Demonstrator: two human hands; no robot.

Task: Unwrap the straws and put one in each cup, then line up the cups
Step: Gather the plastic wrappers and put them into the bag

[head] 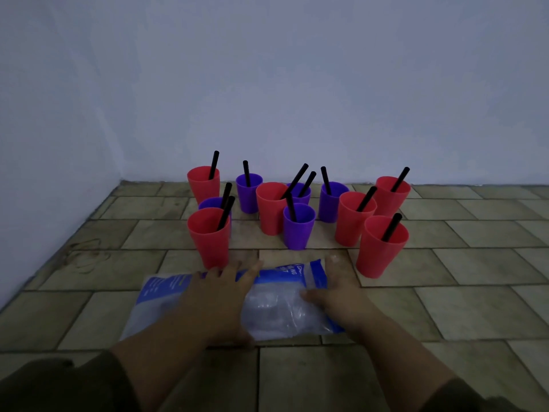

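Pressing left hand [217, 295] and right hand [341, 298], grips apart, on the bag [279, 310]. Probably handling light, soft, slippery; pinching an edge.

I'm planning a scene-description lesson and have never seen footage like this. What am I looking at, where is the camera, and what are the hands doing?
There is no machine here. A person wears one wide-angle camera on the head, looking forward and down, so you see their own arms. The left hand and right hand both rest, fingers fairly straight, on a crumpled clear-and-blue plastic bag lying on the tiled floor. Neither hand lifts anything. Beyond the bag stand six red cups and five purple cups, upright, in a loose cluster rather than a line. Each has a black straw leaning in it. A plain wall is behind.
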